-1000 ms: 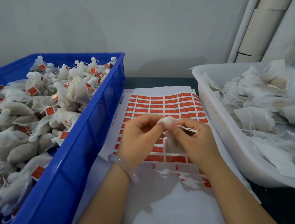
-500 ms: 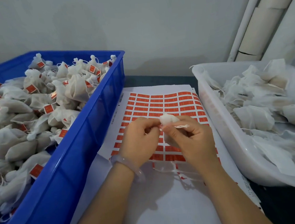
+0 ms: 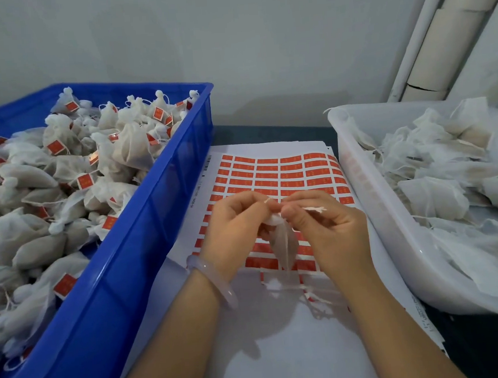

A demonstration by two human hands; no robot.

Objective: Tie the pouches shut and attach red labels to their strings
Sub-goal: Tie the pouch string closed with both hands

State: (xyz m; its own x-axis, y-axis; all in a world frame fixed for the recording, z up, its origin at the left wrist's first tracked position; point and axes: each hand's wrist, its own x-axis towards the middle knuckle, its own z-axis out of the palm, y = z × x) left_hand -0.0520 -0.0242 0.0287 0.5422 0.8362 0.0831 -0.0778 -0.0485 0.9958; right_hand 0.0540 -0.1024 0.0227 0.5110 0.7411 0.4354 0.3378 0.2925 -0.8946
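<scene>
A small white mesh pouch [image 3: 285, 247] hangs between my two hands above the sheet of red labels [image 3: 282, 171]. My left hand [image 3: 236, 231] pinches the pouch's gathered neck and one string end. My right hand [image 3: 331, 230] pinches the other part of the white string [image 3: 313, 209], whose frayed end sticks out to the right over my fingers. Both hands meet at the pouch's top. The pouch body dangles below, partly hidden by my fingers.
A blue crate [image 3: 145, 250] on the left holds several tied pouches with red labels. A white tub [image 3: 394, 237] on the right holds several loose pouches. Peeled backing strips [image 3: 309, 294] lie on the white paper below my hands. Pipes run up the wall at the right.
The pouch now hangs lower between my hands, its body dangling into view. The string end has been drawn out to the right by my right hand.
</scene>
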